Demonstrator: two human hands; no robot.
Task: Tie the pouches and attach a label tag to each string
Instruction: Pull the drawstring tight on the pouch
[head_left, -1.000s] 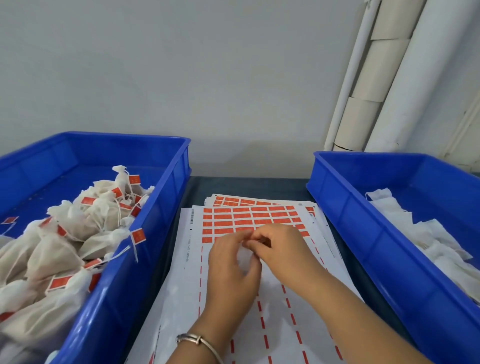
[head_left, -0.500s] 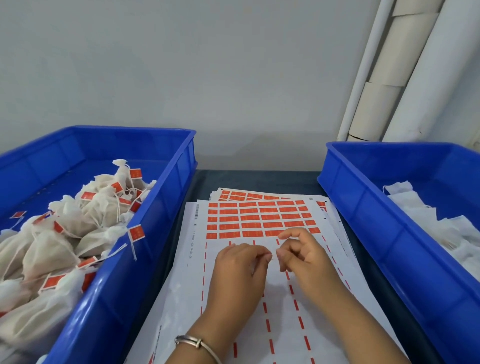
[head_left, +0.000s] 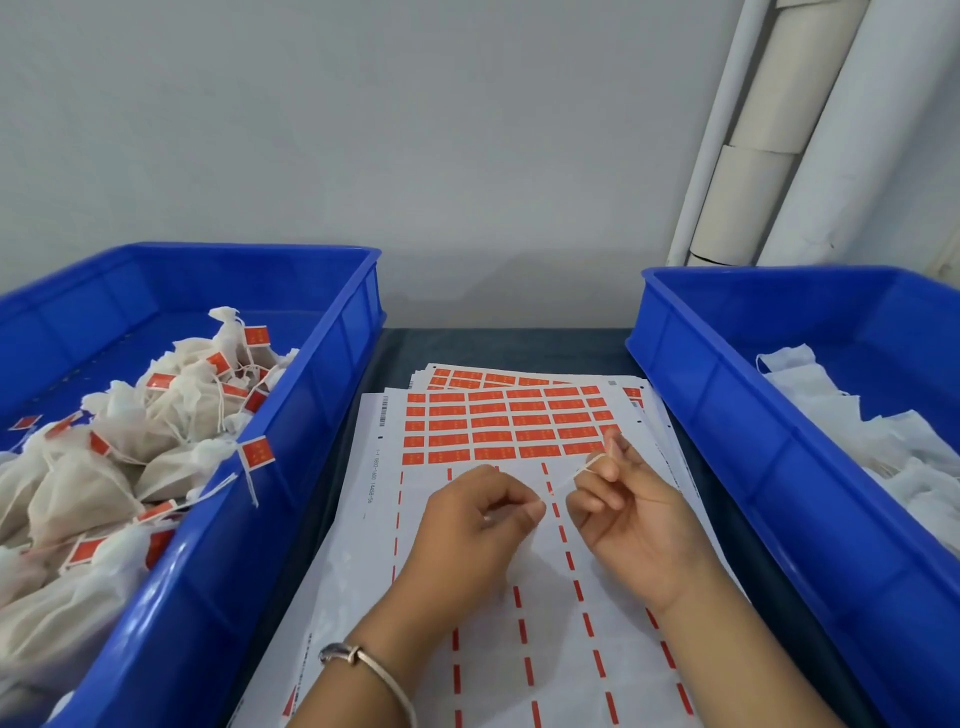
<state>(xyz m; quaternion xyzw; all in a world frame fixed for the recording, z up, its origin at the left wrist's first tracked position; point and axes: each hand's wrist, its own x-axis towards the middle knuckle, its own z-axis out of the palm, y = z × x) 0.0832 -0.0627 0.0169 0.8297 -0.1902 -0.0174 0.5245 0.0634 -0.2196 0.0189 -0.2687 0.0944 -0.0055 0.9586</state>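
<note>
A thin, limp string (head_left: 574, 475) stretches between the left hand (head_left: 478, 512) and the right hand (head_left: 631, 512), both pinching it above the label sheet (head_left: 332, 571) at 6 o'clock; it likely slips easily, so grip near its ends.

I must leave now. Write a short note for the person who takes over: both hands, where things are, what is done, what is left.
Left hand and right hand each pinch one end of a thin string above the label sheet.
Left bin: tied, tagged pouches.
Right bin: white untied pouches.
Done: the left pile.
Left: finish this tie, tag it, then do the right bin.
</note>
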